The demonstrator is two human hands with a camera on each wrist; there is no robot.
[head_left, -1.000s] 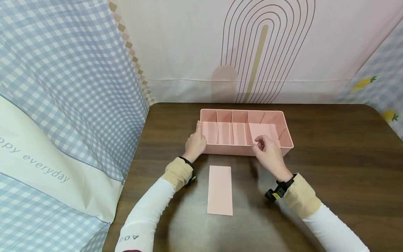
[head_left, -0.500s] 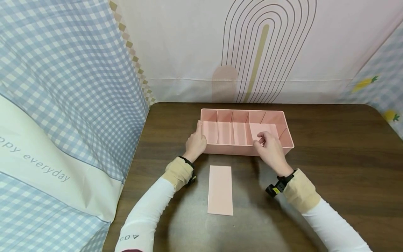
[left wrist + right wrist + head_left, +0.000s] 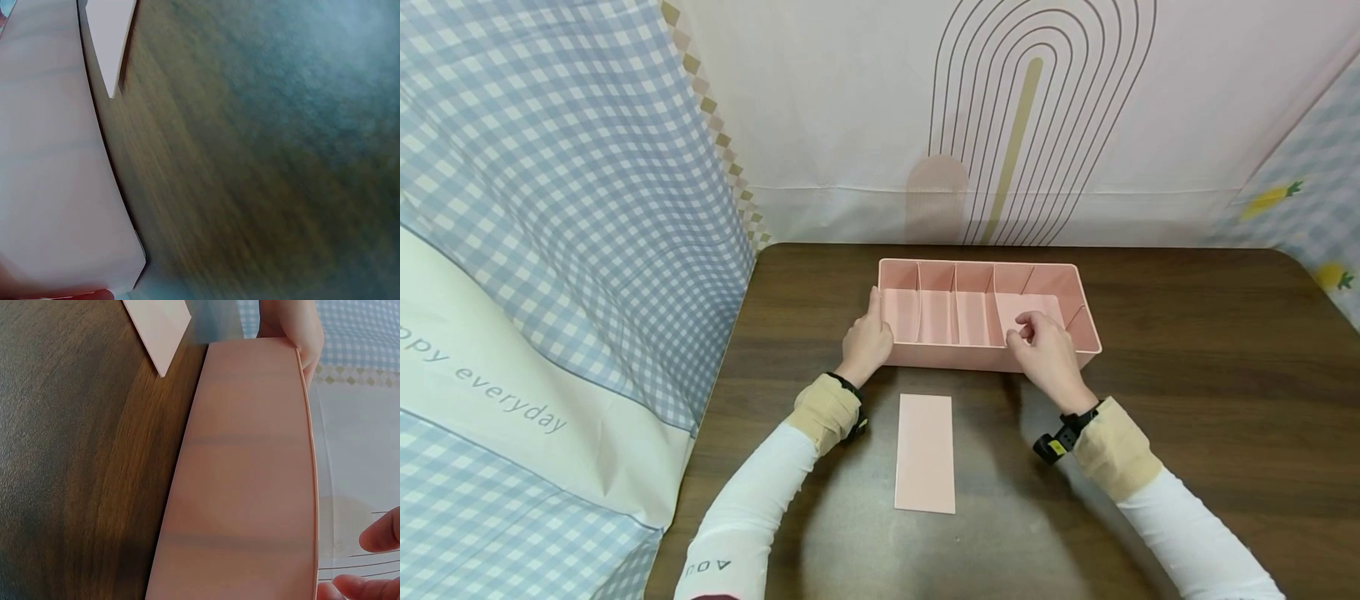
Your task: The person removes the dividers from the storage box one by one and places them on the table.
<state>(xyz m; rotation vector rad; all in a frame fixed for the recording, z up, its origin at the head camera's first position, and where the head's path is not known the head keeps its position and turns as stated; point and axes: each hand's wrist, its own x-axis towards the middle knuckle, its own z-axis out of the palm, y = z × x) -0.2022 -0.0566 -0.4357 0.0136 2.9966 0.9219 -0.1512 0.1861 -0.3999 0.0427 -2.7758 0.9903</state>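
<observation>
A long pink divided box (image 3: 950,357) stands on the table. Upright dividers part it into narrow compartments on the left and a wider one on the right. My left hand (image 3: 867,342) holds the box's left end, its index finger along the side; the right wrist view shows this hand (image 3: 294,325) at the box's far corner. Over the front rim of the wide compartment is my right hand (image 3: 1047,357), fingers loosely bent, with a gap between thumb and index finger and nothing seen between them. In front of the box lies a flat pink rectangular panel (image 3: 925,454).
The dark wood-grain table (image 3: 1187,350) extends on both sides of the box. A white printed cloth (image 3: 827,125) hangs behind it. Blue checked cloth (image 3: 587,167) covers the left side.
My right hand has shifted slightly right and back, away from the divider beside the wide compartment. The left hand, the box and the loose panel stay in place.
</observation>
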